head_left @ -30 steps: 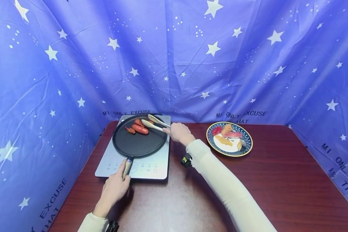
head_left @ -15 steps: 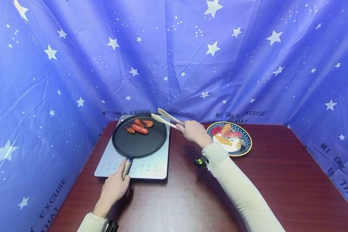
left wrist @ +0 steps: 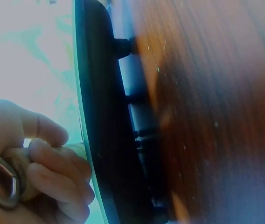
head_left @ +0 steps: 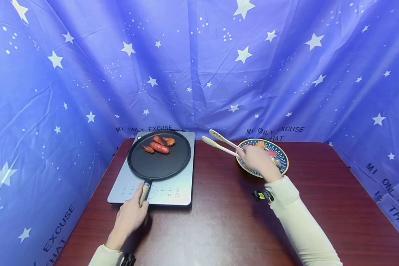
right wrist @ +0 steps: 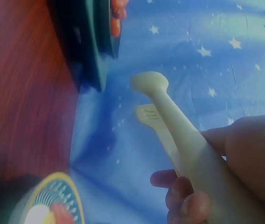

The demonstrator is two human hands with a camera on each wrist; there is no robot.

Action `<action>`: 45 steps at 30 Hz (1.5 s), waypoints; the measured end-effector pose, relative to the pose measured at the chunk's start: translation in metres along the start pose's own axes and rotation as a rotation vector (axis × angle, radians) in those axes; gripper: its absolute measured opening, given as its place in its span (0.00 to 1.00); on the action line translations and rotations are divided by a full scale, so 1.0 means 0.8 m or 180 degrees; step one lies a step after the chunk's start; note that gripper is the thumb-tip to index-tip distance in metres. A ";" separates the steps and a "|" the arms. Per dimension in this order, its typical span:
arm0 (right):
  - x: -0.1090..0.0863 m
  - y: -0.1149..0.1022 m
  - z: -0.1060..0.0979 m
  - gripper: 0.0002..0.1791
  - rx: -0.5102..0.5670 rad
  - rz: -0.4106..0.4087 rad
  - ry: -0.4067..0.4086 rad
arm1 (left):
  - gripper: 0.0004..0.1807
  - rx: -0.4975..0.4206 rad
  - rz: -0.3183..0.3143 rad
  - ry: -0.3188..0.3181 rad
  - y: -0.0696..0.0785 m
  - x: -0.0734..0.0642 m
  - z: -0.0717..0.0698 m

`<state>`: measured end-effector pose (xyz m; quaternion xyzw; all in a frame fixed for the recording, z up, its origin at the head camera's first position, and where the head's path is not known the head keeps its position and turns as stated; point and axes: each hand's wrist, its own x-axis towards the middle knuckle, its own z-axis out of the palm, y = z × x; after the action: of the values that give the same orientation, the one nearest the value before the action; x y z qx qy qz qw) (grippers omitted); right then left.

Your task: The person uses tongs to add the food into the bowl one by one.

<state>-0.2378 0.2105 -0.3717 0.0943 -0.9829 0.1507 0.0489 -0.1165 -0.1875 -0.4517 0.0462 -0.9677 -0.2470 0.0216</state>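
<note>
My left hand (head_left: 131,212) grips the handle (head_left: 144,193) of a flat black frying pan (head_left: 159,166), its fingers curled round it in the left wrist view too. In the pan lie a red sausage (head_left: 159,147) and several small browned meat pieces (head_left: 169,141). My right hand (head_left: 257,159) holds a pair of cream-coloured tongs (right wrist: 188,144), their two tips apart with nothing between them. The tongs point left, above the table between pan and plate. Below the right hand, a patterned blue plate (head_left: 284,155) of sushi-like pieces is partly hidden.
The pan stands on a silver induction cooker (head_left: 183,192) at the left of the dark red wooden table (head_left: 219,221). Blue curtains (head_left: 173,66) with white stars hang close behind the table and along both sides.
My right hand has carried the tongs from over the meat pieces in the pan rightwards to the plate, their tips staying apart. My left hand keeps its grip on the pan handle.
</note>
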 end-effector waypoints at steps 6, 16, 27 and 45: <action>-0.024 0.036 -0.001 0.20 0.0027 -0.0067 0.0116 | 0.37 -0.0016 -0.0010 -0.0007 0.001 0.001 0.001; -0.062 0.081 -0.007 0.22 0.0044 0.0199 -0.0066 | 0.37 0.0007 -0.0033 -0.0028 0.000 0.001 0.000; -0.094 0.124 -0.003 0.24 0.0084 0.0346 -0.0105 | 0.37 0.0003 -0.0026 -0.0018 0.001 0.001 0.001; -0.112 0.164 0.000 0.27 0.0184 0.0492 -0.0221 | 0.37 0.0035 -0.0015 0.0006 0.004 0.001 0.000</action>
<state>-0.1767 0.3490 -0.4206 0.0247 -0.9835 0.1790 0.0003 -0.1179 -0.1852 -0.4502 0.0488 -0.9689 -0.2418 0.0216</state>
